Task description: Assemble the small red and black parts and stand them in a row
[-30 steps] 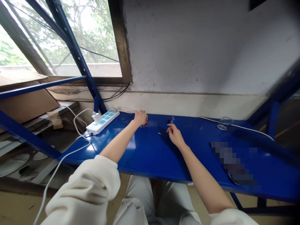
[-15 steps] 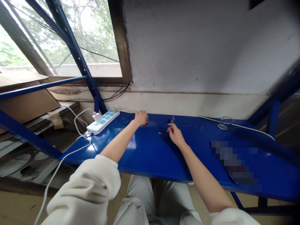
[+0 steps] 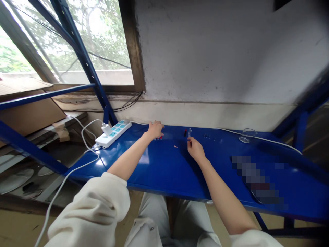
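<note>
Vials at the far edge of the blue tabletop (image 3: pixel 164 168), close to the wall, both tiny and upright: red-capped vial (image 3: pixel 185 132) on the left, clear vial (image 3: pixel 189 131) just beside it on the right. Right hand (image 3: pixel 195 150) just on the near side of them, palm down, fingers loosely bent and apart, forefinger stretched toward the clear vial, clamped on nothing. Touching it or a hair short of it: too small to tell. Left hand (image 3: pixel 155 129) further left, cupped palm down over a few red-tipped pieces (image 3: pixel 160 137) peeping out at its near edge. Gripped or merely covered: impossible to tell.

Judging by the look of both vials: featherweight, stiff, smooth-sided, probably glass or hard plastic. So likely slippery, easily tipped or sent rolling, and breakable if glass. Best taken from above in a thumb-and-forefinger pinch on the body just under the cap, gently, kept upright, without brushing the neighbour standing so close. No squeezing hard; little force needed for so small a load.

Right of the vials, a row of dark specks (image 3: pixel 208 136), too small to name. Further right, a clear glass dish (image 3: pixel 246 135), well apart from the right hand, with a white cable (image 3: pixel 272 141) running behind it along the wall. Far left, a white power strip (image 3: pixel 113 133) with a plug in it, well apart from both hands. Blurred patch on the near right of the tabletop, unreadable.
</note>
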A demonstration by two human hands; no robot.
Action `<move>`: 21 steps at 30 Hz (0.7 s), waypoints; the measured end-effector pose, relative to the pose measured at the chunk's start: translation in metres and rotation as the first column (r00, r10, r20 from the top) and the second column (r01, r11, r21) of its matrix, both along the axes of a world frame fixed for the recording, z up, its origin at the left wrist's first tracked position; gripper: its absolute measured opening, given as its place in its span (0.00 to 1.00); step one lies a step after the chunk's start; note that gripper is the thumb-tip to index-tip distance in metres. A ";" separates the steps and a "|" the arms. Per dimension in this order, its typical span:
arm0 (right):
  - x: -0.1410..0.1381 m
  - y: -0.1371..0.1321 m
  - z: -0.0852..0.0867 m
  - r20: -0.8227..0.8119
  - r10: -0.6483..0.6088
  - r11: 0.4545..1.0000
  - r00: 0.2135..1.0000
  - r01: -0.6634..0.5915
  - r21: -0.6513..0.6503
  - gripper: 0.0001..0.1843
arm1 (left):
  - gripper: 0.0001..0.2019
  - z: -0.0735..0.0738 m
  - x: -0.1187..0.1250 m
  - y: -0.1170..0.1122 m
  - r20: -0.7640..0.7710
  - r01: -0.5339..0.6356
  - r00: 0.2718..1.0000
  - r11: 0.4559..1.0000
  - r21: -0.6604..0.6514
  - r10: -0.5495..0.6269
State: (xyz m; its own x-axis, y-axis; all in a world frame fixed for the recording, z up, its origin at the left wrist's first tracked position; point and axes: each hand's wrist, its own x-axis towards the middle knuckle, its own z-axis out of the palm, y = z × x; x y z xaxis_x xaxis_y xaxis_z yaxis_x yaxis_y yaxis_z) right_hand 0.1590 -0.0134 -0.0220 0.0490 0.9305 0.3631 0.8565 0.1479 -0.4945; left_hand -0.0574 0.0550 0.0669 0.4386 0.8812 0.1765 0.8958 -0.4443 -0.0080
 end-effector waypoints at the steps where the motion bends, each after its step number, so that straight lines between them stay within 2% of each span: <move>1: 0.000 0.000 0.000 0.046 -0.035 0.999 0.998 0.035 -0.012 0.17 | 0.17 0.000 0.005 -0.005 0.045 0.063 0.997 0.997 0.047 -0.065; 4: 0.000 -0.001 0.001 0.155 -0.133 0.989 0.979 0.142 -0.046 0.17 | 0.16 -0.008 0.025 -0.019 0.174 0.245 0.947 0.957 0.155 -0.270; 6: -0.001 -0.003 0.002 0.193 -0.171 0.981 0.966 0.184 -0.055 0.17 | 0.18 -0.023 0.042 -0.026 0.213 0.282 0.928 0.950 0.137 -0.306; 10: -0.003 -0.006 0.005 0.213 -0.166 0.980 0.963 0.185 -0.075 0.18 | 0.28 -0.057 0.071 -0.030 0.231 0.187 0.955 0.982 0.014 -0.185; 13: -0.004 -0.006 0.004 0.214 -0.162 0.979 0.963 0.185 -0.089 0.18 | 0.30 -0.075 0.085 -0.026 0.225 0.118 0.968 0.993 -0.006 -0.113; 17: -0.004 -0.004 0.002 0.222 -0.167 0.977 0.961 0.192 -0.092 0.18 | 0.29 -0.083 0.097 -0.019 0.221 0.071 0.973 0.997 0.006 -0.071; 21: -0.003 -0.002 -0.001 0.223 -0.160 0.977 0.961 0.187 -0.104 0.20 | 0.23 -0.081 0.106 -0.015 0.202 0.050 0.978 0.998 0.042 -0.058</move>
